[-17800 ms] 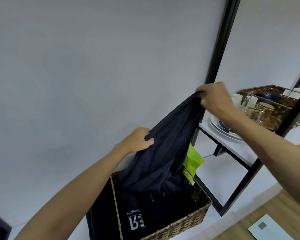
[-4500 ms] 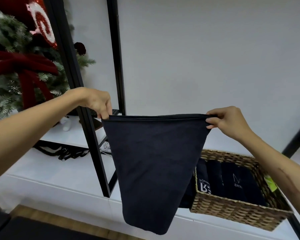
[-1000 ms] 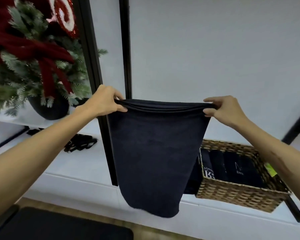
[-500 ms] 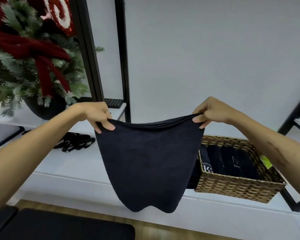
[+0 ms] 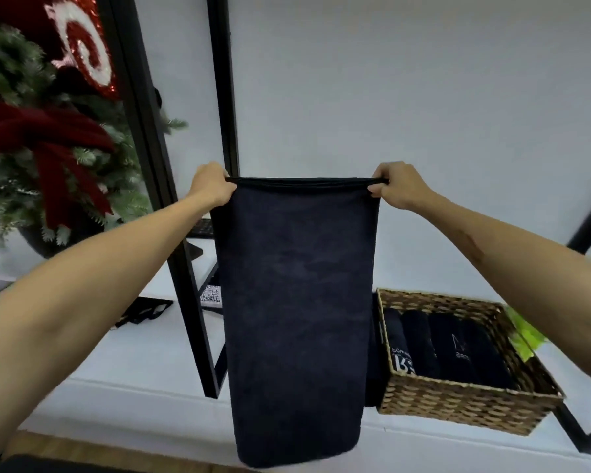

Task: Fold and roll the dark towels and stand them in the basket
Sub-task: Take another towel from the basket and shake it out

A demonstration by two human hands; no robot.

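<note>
At the centre of the frame, a dark towel (image 5: 297, 302) hangs taut and flat. The left hand (image 5: 210, 186) pinches its upper left corner; the right hand (image 5: 398, 184) pinches its upper right. At lower right, a wicker basket (image 5: 464, 404) holds rolled dark towels (image 5: 451, 346) standing side by side.

Both hands — left hand (image 5: 209, 186), right hand (image 5: 399, 185) — pinch the top corners of a folded dark navy towel (image 5: 297, 302) hanging taut and straight. Beside it, a woven wicker basket (image 5: 458, 404) on a white shelf (image 5: 133, 363) holds rolled dark towels (image 5: 447, 346).
</note>
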